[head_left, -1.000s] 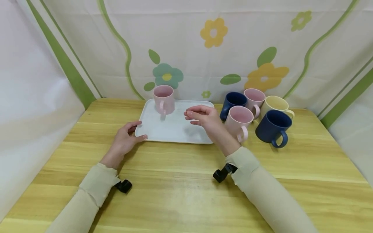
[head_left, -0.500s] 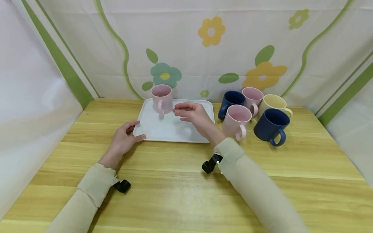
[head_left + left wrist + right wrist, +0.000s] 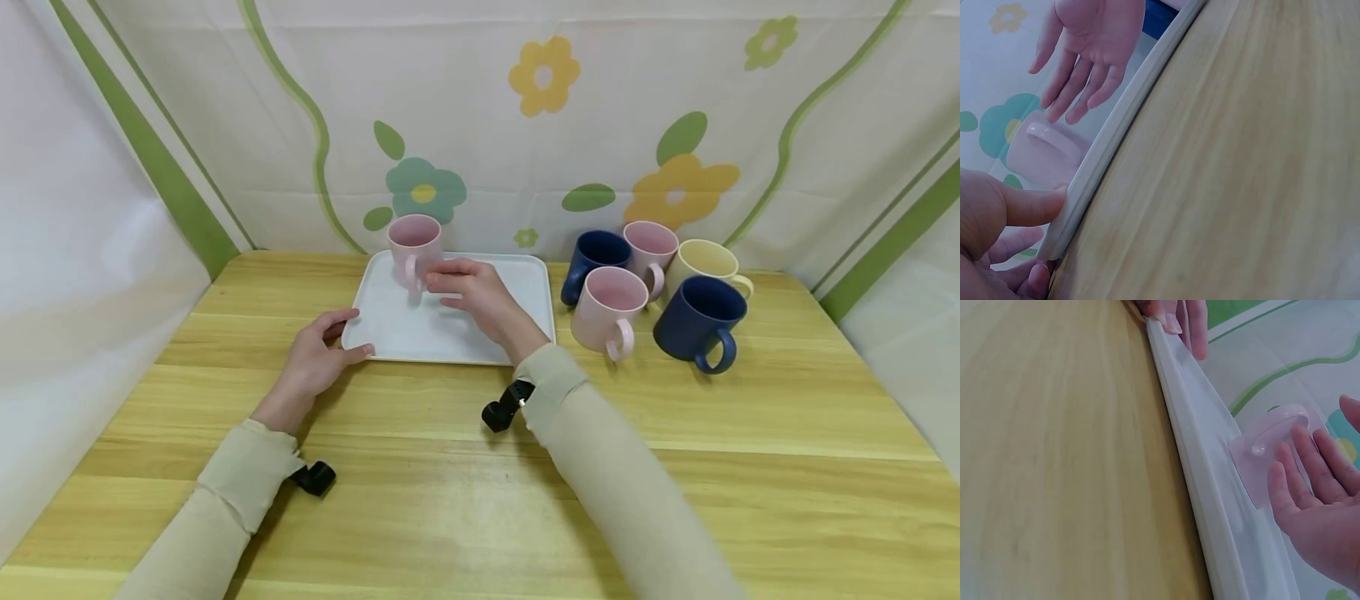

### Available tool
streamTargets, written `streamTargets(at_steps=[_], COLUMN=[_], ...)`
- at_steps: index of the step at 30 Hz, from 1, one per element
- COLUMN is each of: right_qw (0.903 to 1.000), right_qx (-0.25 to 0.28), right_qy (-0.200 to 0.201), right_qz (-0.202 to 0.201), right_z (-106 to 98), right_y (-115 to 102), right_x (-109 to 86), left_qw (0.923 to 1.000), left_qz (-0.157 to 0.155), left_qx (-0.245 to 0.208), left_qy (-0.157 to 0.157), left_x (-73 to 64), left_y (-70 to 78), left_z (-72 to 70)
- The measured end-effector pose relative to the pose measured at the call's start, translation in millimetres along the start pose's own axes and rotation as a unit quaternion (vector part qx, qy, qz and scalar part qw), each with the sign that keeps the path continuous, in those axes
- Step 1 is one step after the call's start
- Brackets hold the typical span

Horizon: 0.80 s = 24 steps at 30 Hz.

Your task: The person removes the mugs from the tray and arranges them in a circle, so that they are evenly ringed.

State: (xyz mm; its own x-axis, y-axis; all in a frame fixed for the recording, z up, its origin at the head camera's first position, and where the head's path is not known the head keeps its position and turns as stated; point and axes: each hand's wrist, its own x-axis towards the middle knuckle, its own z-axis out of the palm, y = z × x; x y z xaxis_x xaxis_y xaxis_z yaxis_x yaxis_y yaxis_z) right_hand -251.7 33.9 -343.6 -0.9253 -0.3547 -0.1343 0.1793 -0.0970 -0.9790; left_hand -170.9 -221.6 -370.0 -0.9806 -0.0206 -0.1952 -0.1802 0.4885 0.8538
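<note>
A pink mug [image 3: 415, 248] stands upright on the back left of a white rectangular tray [image 3: 390, 337], its handle toward me. My left hand [image 3: 315, 354] grips the tray's front left corner. In the left wrist view its thumb [image 3: 1038, 206] presses on the rim while the other fingers curl round the corner. Over the tray, my right hand [image 3: 476, 296] reaches with loosely bent fingers that hold nothing. Its fingertips are right at the mug's handle [image 3: 1279, 428] in the right wrist view.
Right of the tray stands a group of mugs: a dark blue mug [image 3: 597, 262] at the back, a pink mug [image 3: 606, 317] in front, another pink mug [image 3: 648, 250], a yellow mug [image 3: 701, 265] and a front blue mug [image 3: 697, 321]. A flowered curtain [image 3: 480, 125] hangs behind the table.
My right hand has moved left across the tray, from near its right part up to the pink mug's handle. The left hand keeps its place at the tray corner.
</note>
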Motion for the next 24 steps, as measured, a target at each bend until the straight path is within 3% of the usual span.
streamTargets(at_steps=[12, 20, 24], right_qw=[0.9992, 0.9977, 0.9976], right_qx=[0.035, -0.001, -0.001], right_qy=[-0.010, -0.060, -0.059], right_qz=[0.016, 0.031, 0.035], right_z=[15, 16, 17], right_y=[8, 11, 10], right_x=[9.9, 14.5, 13.8], left_qw=[0.9999, 0.9999, 0.9998], left_qz=[-0.001, -0.001, 0.006], left_qx=[0.011, 0.011, 0.019], left_qy=[0.001, 0.000, 0.002], left_x=[-2.4, -2.5, -2.7], left_y=[0.6, 1.7, 1.5], left_z=[-1.5, -1.2, -0.7])
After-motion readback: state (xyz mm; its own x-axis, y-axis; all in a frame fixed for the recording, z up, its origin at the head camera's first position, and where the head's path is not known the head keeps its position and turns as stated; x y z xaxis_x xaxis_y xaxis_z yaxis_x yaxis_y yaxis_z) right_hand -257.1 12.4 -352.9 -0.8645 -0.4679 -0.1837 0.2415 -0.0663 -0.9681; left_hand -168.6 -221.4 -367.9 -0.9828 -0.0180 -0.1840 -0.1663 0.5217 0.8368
